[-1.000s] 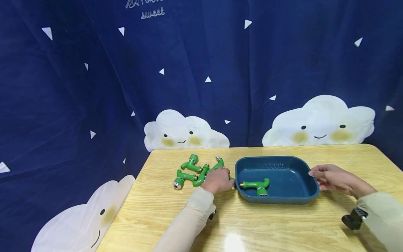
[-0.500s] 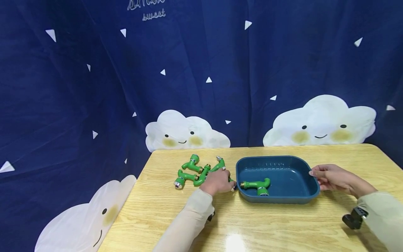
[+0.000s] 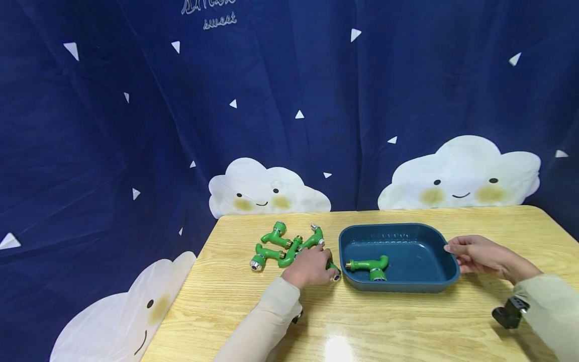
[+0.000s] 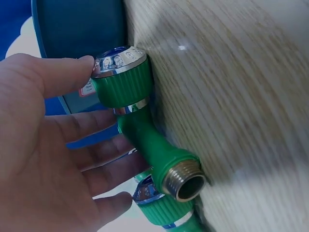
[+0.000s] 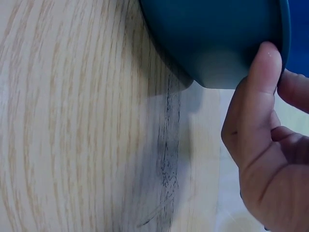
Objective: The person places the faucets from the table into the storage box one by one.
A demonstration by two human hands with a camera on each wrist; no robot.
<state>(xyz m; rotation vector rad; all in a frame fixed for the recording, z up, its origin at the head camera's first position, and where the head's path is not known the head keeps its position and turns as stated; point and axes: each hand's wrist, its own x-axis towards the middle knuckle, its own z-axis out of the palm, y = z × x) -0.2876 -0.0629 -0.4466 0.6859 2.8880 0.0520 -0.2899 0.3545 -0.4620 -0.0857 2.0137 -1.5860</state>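
Observation:
My left hand (image 3: 309,267) is over a green tap (image 4: 140,130) just left of the blue plastic basin (image 3: 407,287). In the left wrist view, the thumb touches the chrome-capped knob and the fingers lie along the far side of the body, holding it. The tap's brass threaded end faces the camera. In the head view the hand covers most of this tap. My right hand (image 3: 481,257) pinches the basin's right rim between thumb and fingers. Inside the basin, at its left end, lies another green tap (image 3: 368,265).
Several more green taps lie in a loose group left of the basin, including one tap (image 3: 267,255) at the near left and one (image 3: 276,235) behind it. A dark blue curtain (image 3: 271,75) hangs behind the wooden table (image 3: 384,327).
My left hand has shifted slightly toward me, and the knob of the tap under it has come a little nearer too. The right hand and the basin stay in place.

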